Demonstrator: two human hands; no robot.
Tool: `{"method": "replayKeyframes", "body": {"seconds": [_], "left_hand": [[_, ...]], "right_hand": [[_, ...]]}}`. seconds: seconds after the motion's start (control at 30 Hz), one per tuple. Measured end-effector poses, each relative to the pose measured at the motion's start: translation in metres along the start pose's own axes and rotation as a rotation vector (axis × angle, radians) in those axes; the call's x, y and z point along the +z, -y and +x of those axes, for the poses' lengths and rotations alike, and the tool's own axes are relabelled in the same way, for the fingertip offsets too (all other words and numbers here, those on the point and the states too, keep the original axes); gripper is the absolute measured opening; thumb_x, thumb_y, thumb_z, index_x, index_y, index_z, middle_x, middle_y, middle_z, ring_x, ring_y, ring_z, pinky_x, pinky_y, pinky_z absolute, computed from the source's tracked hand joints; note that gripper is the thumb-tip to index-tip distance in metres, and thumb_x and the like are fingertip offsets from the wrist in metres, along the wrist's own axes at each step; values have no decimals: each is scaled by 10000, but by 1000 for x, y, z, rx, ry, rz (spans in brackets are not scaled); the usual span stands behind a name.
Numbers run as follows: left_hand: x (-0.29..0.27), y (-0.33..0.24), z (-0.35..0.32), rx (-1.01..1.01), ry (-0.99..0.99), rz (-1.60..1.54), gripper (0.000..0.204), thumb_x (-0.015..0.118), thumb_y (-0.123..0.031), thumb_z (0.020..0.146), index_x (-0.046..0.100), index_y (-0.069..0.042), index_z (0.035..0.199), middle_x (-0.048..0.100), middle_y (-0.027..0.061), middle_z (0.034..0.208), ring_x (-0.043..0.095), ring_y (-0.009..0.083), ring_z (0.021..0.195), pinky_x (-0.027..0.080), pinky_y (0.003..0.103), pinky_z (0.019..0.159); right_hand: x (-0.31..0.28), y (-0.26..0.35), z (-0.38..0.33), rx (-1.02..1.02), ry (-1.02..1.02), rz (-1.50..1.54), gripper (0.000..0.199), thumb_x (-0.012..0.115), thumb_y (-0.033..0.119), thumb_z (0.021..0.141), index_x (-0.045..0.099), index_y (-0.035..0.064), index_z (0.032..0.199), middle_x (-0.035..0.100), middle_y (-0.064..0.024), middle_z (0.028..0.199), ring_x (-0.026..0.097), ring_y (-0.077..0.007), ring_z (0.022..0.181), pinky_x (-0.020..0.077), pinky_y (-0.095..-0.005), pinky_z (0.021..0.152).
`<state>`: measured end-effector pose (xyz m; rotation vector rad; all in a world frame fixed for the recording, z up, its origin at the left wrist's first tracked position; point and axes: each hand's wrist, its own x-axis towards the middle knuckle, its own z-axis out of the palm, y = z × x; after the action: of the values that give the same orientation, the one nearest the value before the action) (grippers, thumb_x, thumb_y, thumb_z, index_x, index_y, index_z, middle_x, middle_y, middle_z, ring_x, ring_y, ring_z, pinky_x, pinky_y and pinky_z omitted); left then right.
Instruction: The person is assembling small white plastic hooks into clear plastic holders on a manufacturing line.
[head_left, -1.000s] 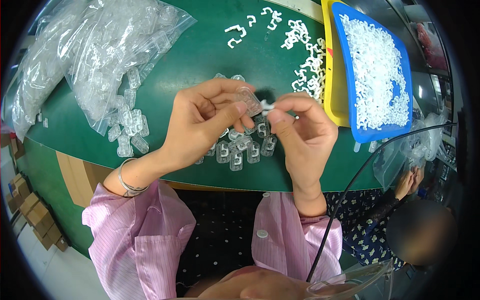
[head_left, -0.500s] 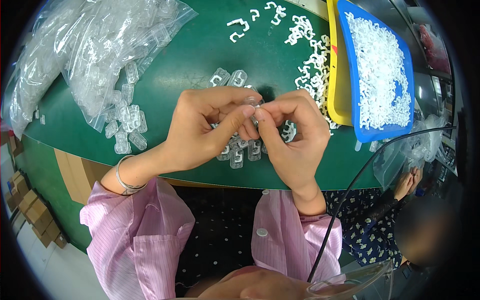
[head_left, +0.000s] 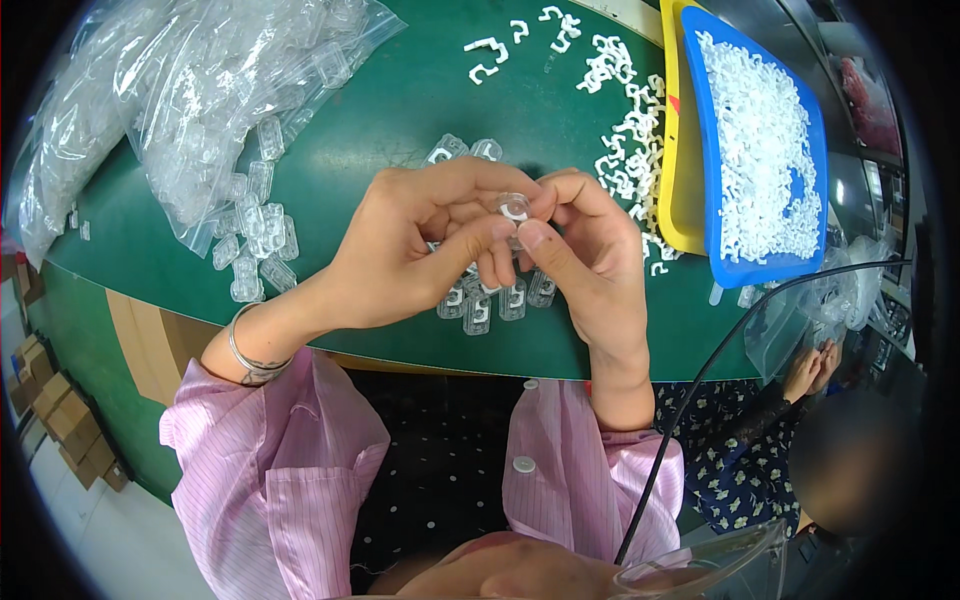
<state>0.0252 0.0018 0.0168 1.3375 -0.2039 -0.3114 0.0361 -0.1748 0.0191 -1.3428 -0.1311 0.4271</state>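
Clear plastic part, small and round-ended, sits pinched between the fingertips of both hands above the middle of the green table. Left hand closes thumb and forefingers on its near side; right hand closes thumb and forefinger on its far side, so both grips are shut on the one piece. Beneath the hands lie several clear housings with white inserts showing, touching one another. Loose white clips are scattered just beyond the right hand, beside a blue tray heaped with the same clips, nested in a yellow tray. Clear bags of housings lie well to the left, with spilled pieces near their mouth. Judged from the hold, good work here calls for squaring the two pieces before pressing, with pressure straight and fingertips kept off the seating face. Whether a white clip is already inside the held piece cannot be told; the fingers cover most of it. Another person's hands show at lower right, partly cut off.
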Motion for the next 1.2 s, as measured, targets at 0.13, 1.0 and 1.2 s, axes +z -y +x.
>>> {"method": "replayKeyframes", "body": {"seconds": [0.13,1.0,1.2], "left_hand": [[-5,1,2,-35,31,-5,263,509,63,921,529,100,1181,661,145,900,654,160,694,538,251,600],[-53,-9,-22,17,-651,1909,118,620,-29,675,580,-18,786,596,134,818,620,251,686,491,328,477],[-80,-11,-22,-102,-532,1962,80,615,-4,678,589,3,754,603,144,700,647,294,675,515,370,509]], "right_hand": [[3,-10,-1,-167,-62,-294,147,618,-62,853,545,8,959,497,-32,907,520,-83,775,462,-212,650],[-34,-11,11,-414,-146,-1585,205,583,-100,730,548,-45,925,567,-181,962,593,-355,808,486,-421,680],[-35,-7,17,-676,-317,-1265,104,590,-69,831,575,-26,925,636,-129,840,624,-259,678,487,-325,554]]}}
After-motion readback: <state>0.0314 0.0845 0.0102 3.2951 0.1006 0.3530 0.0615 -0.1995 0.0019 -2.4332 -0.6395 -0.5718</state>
